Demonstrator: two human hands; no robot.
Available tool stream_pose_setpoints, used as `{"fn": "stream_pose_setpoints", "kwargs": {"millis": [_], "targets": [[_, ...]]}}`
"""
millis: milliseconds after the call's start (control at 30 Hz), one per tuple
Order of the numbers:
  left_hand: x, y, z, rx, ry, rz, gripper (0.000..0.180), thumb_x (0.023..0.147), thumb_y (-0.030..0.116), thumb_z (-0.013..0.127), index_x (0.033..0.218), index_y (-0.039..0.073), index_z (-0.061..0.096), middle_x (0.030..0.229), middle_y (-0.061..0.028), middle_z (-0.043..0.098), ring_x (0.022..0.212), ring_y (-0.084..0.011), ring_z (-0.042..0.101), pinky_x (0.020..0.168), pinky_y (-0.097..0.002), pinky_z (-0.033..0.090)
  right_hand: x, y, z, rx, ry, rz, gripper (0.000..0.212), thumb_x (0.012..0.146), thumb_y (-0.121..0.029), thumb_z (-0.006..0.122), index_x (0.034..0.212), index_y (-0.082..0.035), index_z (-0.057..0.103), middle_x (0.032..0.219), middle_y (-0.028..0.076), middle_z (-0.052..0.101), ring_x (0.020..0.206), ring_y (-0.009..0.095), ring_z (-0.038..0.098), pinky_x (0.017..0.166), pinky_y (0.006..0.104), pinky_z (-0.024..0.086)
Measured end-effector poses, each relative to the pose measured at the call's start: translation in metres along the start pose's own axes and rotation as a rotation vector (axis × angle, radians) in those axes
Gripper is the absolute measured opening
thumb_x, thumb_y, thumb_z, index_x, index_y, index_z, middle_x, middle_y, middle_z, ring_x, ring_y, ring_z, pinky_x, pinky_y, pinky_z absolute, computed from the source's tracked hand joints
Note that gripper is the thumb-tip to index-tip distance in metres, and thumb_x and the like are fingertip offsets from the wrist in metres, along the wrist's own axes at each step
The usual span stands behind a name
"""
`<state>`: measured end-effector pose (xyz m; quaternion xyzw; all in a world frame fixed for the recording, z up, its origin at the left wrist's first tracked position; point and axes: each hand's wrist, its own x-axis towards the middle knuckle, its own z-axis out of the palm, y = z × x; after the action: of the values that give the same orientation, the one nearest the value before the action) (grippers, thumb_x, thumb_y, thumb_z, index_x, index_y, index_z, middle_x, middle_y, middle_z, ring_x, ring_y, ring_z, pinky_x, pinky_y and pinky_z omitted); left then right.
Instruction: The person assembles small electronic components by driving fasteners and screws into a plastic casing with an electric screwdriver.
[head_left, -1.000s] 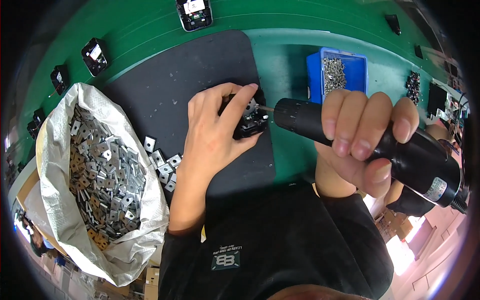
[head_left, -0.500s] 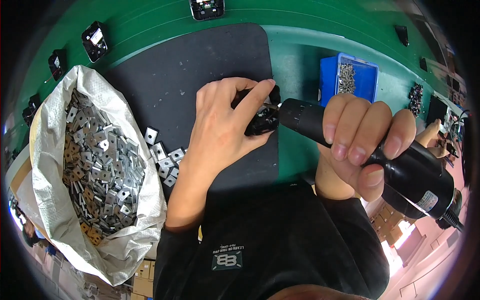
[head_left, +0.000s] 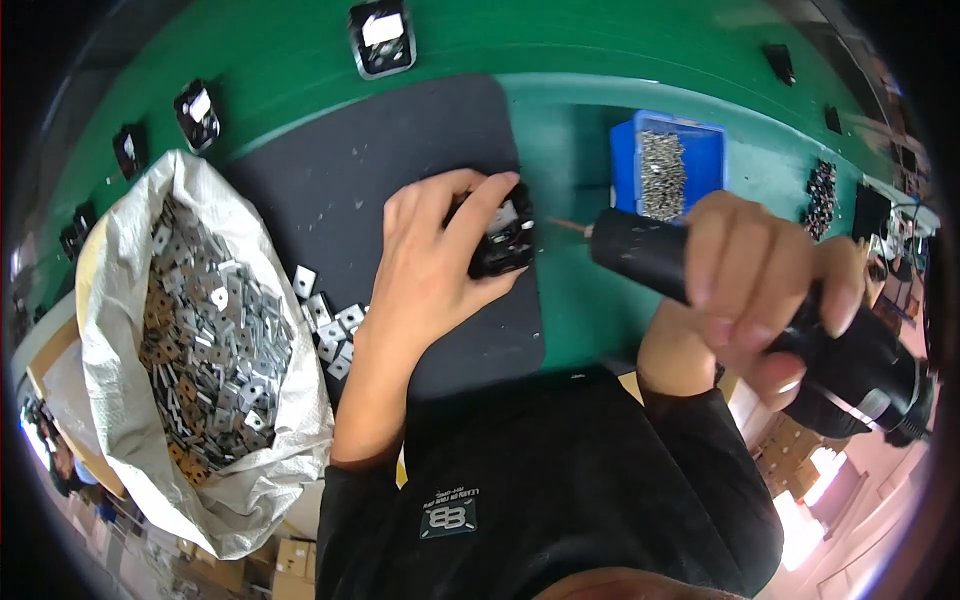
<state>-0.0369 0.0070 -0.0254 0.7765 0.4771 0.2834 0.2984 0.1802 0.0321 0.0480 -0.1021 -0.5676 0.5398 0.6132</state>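
Note:
My left hand (head_left: 430,245) is wrapped over a small black plastic housing (head_left: 510,240) on the dark mat; its right side, with parts inside, shows past my fingers. My right hand (head_left: 750,285) grips a black electric screwdriver (head_left: 640,245), slightly blurred. The thin bit (head_left: 568,226) points left toward the housing, with a gap between them. Behind the screwdriver's nose stands a blue bin (head_left: 705,165) holding many small screws (head_left: 662,175).
At left, a white woven sack (head_left: 120,370) is full of square metal plates with holes (head_left: 225,350). Several loose plates (head_left: 330,325) lie on the mat (head_left: 330,200) beside it. More black housings (head_left: 382,40) sit on the green surface beyond. Dark small parts (head_left: 822,195) are heaped far right.
The screwdriver bit has come out of the housing and moved right, away from it. On the belt at the back, the housings have shifted in view.

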Motion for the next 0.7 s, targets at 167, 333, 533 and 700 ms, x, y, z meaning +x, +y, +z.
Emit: {"fn": "stream_pose_setpoints", "kwargs": {"millis": [167, 333, 533, 700], "targets": [[0.006, 0.002, 0.007, 0.058, 0.052, -0.065, 0.076, 0.059, 0.008, 0.078, 0.129, 0.004, 0.049, 0.123, -0.0183, 0.053, 0.115, -0.0357, 0.051, 0.099, -0.0411, 0.040, 0.014, -0.061, -0.031, -0.015, 0.242, -0.208, 0.034, 0.071, -0.016, 0.078, 0.101, -0.012, 0.061, 0.073, -0.006, 0.059, 0.064, 0.005, 0.055, 0.068, 0.0204, 0.043], [0.046, 0.030, 0.001, 0.166, 0.122, -0.034, 0.078, 0.062, 0.005, 0.078, 0.132, 0.002, 0.045, 0.124, -0.0191, 0.052, 0.116, -0.0362, 0.049, 0.100, -0.0423, 0.039, 0.017, -0.136, -0.041, 0.114, 0.037, -0.515, 0.022, 0.065, -0.002, 0.082, 0.073, -0.010, 0.064, 0.066, 0.001, 0.065, 0.057, 0.012, 0.064, 0.060, 0.0222, 0.055], [0.124, 0.038, 0.036, 0.367, 0.081, 0.130, 0.076, 0.066, 0.014, 0.079, 0.131, 0.001, 0.043, 0.125, -0.0202, 0.051, 0.116, -0.0362, 0.049, 0.099, -0.0430, 0.040, 0.012, -0.164, -0.057, 0.123, -0.367, -0.572, 0.003, 0.080, -0.002, 0.069, 0.081, -0.004, 0.067, 0.060, 0.007, 0.062, 0.049, 0.013, 0.059, 0.050, 0.0222, 0.052], [0.175, 0.027, 0.040, 0.450, 0.039, 0.136, 0.071, 0.067, 0.020, 0.079, 0.127, 0.002, 0.046, 0.119, -0.0183, 0.055, 0.108, -0.0356, 0.054, 0.092, -0.0429, 0.045, 0.014, -0.190, -0.079, 0.140, -0.871, -0.423, 0.007, 0.081, -0.003, 0.067, 0.087, -0.002, 0.067, 0.059, 0.003, 0.060, 0.051, 0.011, 0.059, 0.052, 0.0216, 0.049]]}}
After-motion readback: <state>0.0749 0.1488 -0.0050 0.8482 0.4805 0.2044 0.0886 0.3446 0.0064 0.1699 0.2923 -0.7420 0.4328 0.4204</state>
